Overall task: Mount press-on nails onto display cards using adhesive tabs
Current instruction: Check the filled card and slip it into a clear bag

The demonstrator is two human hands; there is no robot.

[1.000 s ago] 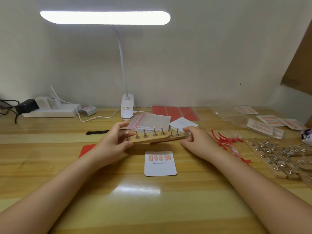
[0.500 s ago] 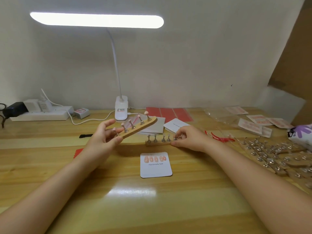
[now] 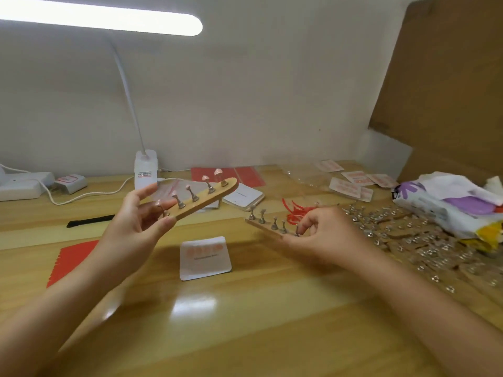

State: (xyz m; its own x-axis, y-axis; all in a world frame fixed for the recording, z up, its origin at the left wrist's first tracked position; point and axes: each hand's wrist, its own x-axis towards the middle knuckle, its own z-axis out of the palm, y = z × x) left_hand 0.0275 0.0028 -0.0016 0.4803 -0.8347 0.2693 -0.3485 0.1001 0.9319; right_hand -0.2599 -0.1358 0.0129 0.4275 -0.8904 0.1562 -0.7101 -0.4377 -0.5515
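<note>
Overhead, lit lamp (image 3: 100,20); wooden desk (image 3: 245,322).

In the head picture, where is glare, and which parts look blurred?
Head view: the lamp bar is blown out white and mirrors as a bright patch on the table; the display card print is smeared; the metal stands at right are soft, and the forearms blur near the bottom edge.

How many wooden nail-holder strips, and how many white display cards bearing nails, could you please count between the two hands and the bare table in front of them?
Wooden strip with pink nails on its stands, held in the left hand: 1
Wooden strip with bare stands, held in the right hand: 1
Display card with nails: 1
Total: 3
</note>
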